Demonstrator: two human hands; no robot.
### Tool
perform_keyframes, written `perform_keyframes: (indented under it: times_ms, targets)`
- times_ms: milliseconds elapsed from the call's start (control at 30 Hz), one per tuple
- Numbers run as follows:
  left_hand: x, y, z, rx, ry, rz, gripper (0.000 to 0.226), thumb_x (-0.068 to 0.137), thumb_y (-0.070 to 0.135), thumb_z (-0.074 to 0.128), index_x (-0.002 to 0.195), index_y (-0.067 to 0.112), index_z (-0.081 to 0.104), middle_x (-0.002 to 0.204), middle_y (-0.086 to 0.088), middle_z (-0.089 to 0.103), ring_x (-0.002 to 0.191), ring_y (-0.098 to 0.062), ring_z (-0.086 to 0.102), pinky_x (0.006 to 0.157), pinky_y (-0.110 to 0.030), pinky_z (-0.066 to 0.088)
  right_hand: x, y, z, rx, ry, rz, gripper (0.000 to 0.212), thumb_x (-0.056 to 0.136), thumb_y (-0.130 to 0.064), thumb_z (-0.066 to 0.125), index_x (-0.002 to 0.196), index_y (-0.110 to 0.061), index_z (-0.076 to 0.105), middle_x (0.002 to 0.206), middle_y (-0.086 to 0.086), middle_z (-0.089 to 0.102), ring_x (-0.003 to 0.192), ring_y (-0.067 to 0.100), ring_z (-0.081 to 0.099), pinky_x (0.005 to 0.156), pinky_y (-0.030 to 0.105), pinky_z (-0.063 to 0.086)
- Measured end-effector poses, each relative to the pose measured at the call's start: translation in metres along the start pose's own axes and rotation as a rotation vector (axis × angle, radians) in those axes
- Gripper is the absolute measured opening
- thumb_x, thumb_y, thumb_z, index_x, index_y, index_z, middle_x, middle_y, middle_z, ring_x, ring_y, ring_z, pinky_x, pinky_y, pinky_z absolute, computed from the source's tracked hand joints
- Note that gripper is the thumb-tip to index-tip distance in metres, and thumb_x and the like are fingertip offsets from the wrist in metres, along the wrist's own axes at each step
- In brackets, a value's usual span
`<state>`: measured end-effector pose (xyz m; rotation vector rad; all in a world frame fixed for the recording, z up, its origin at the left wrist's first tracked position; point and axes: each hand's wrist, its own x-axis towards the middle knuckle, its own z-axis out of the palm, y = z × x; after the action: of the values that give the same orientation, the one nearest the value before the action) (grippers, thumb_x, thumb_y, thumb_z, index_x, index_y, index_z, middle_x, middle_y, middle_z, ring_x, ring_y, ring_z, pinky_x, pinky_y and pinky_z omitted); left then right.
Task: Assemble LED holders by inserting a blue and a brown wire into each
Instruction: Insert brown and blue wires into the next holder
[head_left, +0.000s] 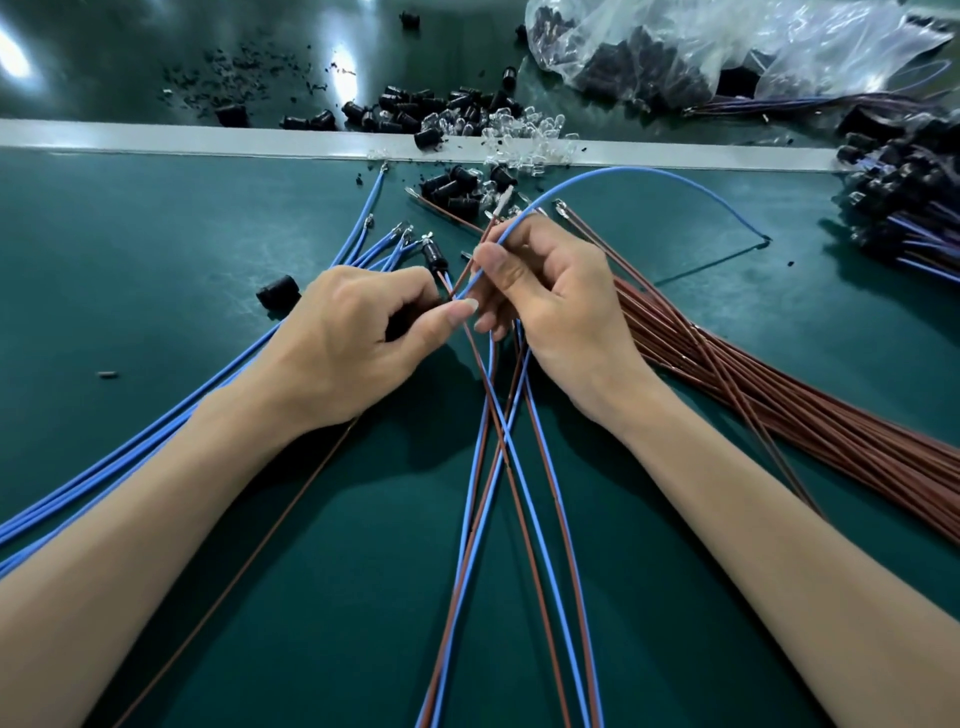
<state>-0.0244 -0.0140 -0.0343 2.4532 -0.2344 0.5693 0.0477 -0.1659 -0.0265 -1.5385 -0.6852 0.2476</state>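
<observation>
Within left hand, holder half-hidden; right hand pinches blue wire.

No readable text, labels, brands or numbers anywhere in view. Nothing legible on the clear plastic bag at the far right, nor on the black holders piled left of that bag.

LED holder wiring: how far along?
Done: a heap of wired black holders at far right. In hand: left hand grips what looks like a black holder; right hand pinches a looped blue wire and a brown wire. Remaining: blue wire bundle, brown wire bundle, loose black holders.
</observation>
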Motion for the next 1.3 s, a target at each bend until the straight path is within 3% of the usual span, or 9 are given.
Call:
perform_keyframes:
  times_ms: [100, 267, 433, 500, 700, 867, 1033, 1167, 1300]
  targets:
    - [0.0, 0.0, -0.001, -0.044, -0.032, -0.007, 0.036, 0.09, 0.044, 0.047, 0.065, 0.017, 0.048, 0.047, 0.004, 0.034, 0.05, -0.019, 0.032, 0.046, -0.017, 0.026, -0.001, -0.001, 0.001, -0.032, -0.026, -0.009, 0.019, 0.092, -0.006, 0.058, 0.077, -0.017, 0.058, 0.058, -0.008, 0.059, 0.048, 0.006, 0.054, 0.05, 0.018, 0.044]
    - [0.001, -0.001, 0.0, -0.171, -0.041, -0.09, 0.041, 0.088, 0.037, 0.057, 0.061, 0.005, 0.056, 0.049, -0.01, 0.053, 0.048, -0.031, 0.047, 0.05, -0.037, 0.038, -0.003, -0.002, 0.001, -0.045, -0.076, -0.006, 0.009, 0.087, -0.008, 0.066, 0.079, -0.013, 0.066, 0.057, -0.011, 0.064, 0.049, 0.004, 0.055, 0.052, 0.013, 0.043]
    - [0.0, 0.0, 0.0, -0.292, -0.009, -0.18, 0.041, 0.083, 0.04, 0.06, 0.058, 0.008, 0.052, 0.049, -0.007, 0.055, 0.042, -0.012, 0.044, 0.046, -0.026, 0.037, -0.001, -0.002, -0.001, 0.197, -0.016, 0.062, 0.016, 0.094, -0.025, 0.05, 0.082, -0.015, 0.052, 0.06, -0.003, 0.064, 0.051, 0.013, 0.056, 0.048, 0.022, 0.043]
    - [0.0, 0.001, 0.0, -0.296, -0.016, -0.186, 0.041, 0.082, 0.039, 0.061, 0.058, 0.008, 0.051, 0.048, -0.009, 0.054, 0.041, -0.01, 0.044, 0.046, -0.025, 0.036, 0.001, -0.002, -0.003, 0.247, 0.029, 0.081, 0.02, 0.1, -0.022, 0.042, 0.081, -0.014, 0.045, 0.058, -0.001, 0.063, 0.05, 0.014, 0.055, 0.048, 0.024, 0.042]
    - [-0.001, 0.002, 0.0, -0.309, -0.048, -0.186, 0.045, 0.079, 0.04, 0.063, 0.058, 0.002, 0.052, 0.047, -0.009, 0.054, 0.043, -0.007, 0.041, 0.046, -0.017, 0.033, 0.0, -0.001, -0.001, 0.149, 0.022, 0.039, 0.018, 0.096, -0.015, 0.049, 0.079, -0.013, 0.055, 0.058, -0.003, 0.06, 0.049, 0.01, 0.052, 0.048, 0.02, 0.041]
    - [-0.001, 0.002, -0.002, -0.266, -0.041, -0.15, 0.044, 0.079, 0.037, 0.065, 0.055, 0.003, 0.05, 0.045, -0.01, 0.05, 0.043, -0.009, 0.039, 0.045, -0.019, 0.032, 0.003, -0.003, -0.001, 0.257, 0.097, 0.138, 0.025, 0.102, -0.019, 0.042, 0.081, -0.011, 0.052, 0.058, 0.0, 0.061, 0.045, 0.01, 0.052, 0.045, 0.019, 0.041]
    - [-0.001, 0.002, -0.002, -0.226, -0.011, -0.105, 0.042, 0.078, 0.036, 0.067, 0.053, 0.009, 0.046, 0.044, 0.0, 0.041, 0.044, -0.008, 0.034, 0.046, -0.016, 0.028, 0.006, 0.001, 0.0, 0.282, 0.13, 0.164, 0.021, 0.101, -0.019, 0.045, 0.084, -0.01, 0.052, 0.057, 0.001, 0.063, 0.046, 0.01, 0.055, 0.045, 0.017, 0.043]
    - [-0.002, 0.002, -0.002, -0.196, 0.006, -0.088, 0.044, 0.077, 0.036, 0.068, 0.054, 0.005, 0.048, 0.045, -0.008, 0.043, 0.045, -0.017, 0.036, 0.046, -0.026, 0.03, 0.008, 0.003, -0.001, 0.302, 0.145, 0.169, 0.022, 0.101, -0.018, 0.045, 0.081, -0.012, 0.051, 0.055, 0.0, 0.064, 0.046, 0.01, 0.058, 0.044, 0.016, 0.043]
    - [-0.002, 0.003, -0.003, -0.2, -0.007, -0.087, 0.044, 0.078, 0.036, 0.068, 0.053, 0.006, 0.047, 0.044, -0.006, 0.041, 0.043, -0.01, 0.033, 0.045, -0.025, 0.03, 0.006, 0.004, -0.002, 0.285, 0.124, 0.118, 0.023, 0.1, -0.017, 0.046, 0.077, -0.015, 0.046, 0.058, -0.001, 0.065, 0.047, 0.011, 0.058, 0.045, 0.017, 0.042]
